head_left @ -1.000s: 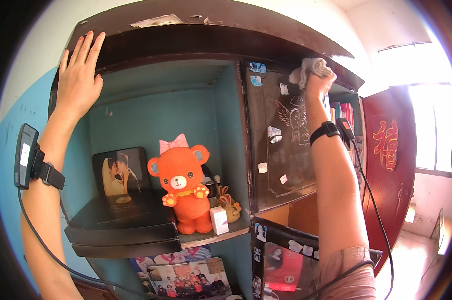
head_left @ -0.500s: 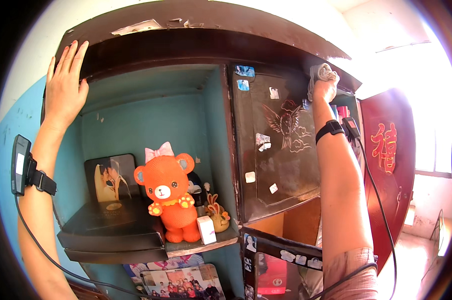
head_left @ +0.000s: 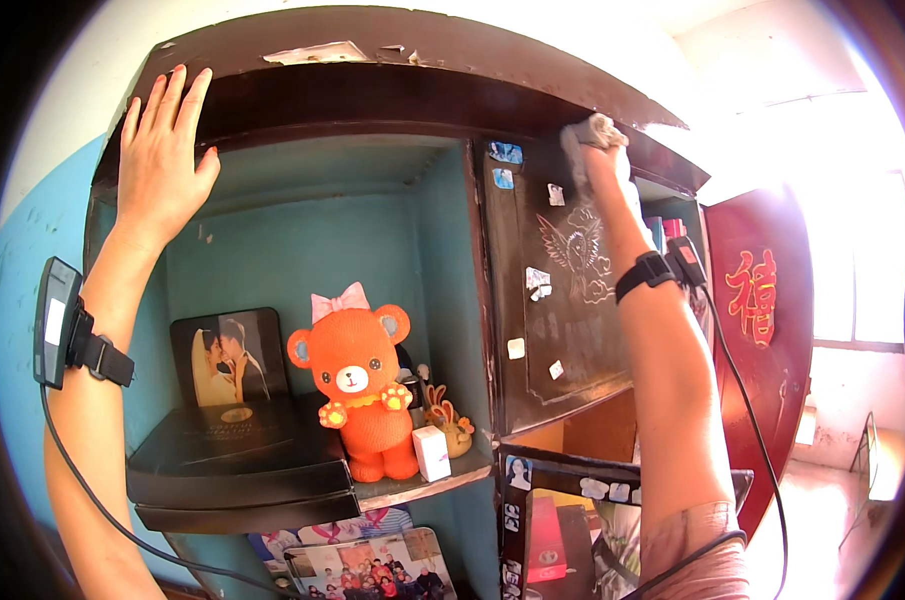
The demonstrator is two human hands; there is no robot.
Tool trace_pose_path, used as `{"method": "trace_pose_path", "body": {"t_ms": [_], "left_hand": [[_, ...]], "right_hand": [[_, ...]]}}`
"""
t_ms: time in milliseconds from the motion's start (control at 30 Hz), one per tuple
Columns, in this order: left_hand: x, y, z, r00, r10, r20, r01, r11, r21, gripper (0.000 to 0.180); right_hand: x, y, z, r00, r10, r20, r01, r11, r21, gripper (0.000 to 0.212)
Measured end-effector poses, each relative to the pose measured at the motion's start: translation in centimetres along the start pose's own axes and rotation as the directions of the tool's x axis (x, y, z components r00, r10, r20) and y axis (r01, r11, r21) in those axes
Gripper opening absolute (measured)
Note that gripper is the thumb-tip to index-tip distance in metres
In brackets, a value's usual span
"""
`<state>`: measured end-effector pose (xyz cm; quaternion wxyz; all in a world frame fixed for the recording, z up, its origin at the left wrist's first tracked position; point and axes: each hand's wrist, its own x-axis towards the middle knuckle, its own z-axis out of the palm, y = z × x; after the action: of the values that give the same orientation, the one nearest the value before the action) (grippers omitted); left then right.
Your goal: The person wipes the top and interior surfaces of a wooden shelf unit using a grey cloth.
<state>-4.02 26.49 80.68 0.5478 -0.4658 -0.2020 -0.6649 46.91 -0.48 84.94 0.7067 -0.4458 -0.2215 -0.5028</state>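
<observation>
With its fingers spread, my left hand [head_left: 164, 165] rests against the upper left corner of a dark brown wooden cabinet [head_left: 372, 90]. My right hand [head_left: 610, 165] is closed on a greyish cloth [head_left: 598, 132], which touches the dark strip near the top of the cabinet, above a closed door panel [head_left: 572, 345]. That panel bears a bird drawing and several peeling stickers. A device on a black strap is on each wrist, with a cable running down from it. The right fingers are partly hidden by the cloth.
An orange bear figure [head_left: 367, 440] with a pink bow stands on the blue-green shelf, beside a black box [head_left: 242, 455], a couple's photo [head_left: 227, 360] and a small white box [head_left: 431, 454]. Below is a framed group photo [head_left: 372, 570]. A red door [head_left: 762, 230] stands swung out at right.
My right hand has moved left along the cabinet's upper edge with the cloth. My left hand stays at the corner, fingers spread. The whole view has shifted slightly.
</observation>
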Motion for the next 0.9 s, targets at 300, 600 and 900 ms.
{"method": "trace_pose_path", "body": {"t_ms": [300, 600, 900], "left_hand": [[0.2, -1.1, -2.1, 0.994, 0.043, 0.1, -0.041, 0.999, -0.016, 0.08], [0.3, -1.2, -2.8, 0.985, 0.052, 0.163, -0.051, 0.999, -0.012, 0.08], [-0.1, -1.9, -3.4, 0.982, 0.08, 0.169, -0.085, 0.996, 0.025, 0.079]], "right_hand": [[-11.3, -12.8, 2.0, 0.978, -0.01, 0.206, 0.009, 1.0, 0.005, 0.064], [-19.8, -20.3, 6.5, 0.906, -0.358, 0.227, 0.344, 0.933, 0.101, 0.043], [-17.3, -15.7, 0.0, 0.98, -0.185, -0.069, 0.198, 0.919, 0.34, 0.051]]}}
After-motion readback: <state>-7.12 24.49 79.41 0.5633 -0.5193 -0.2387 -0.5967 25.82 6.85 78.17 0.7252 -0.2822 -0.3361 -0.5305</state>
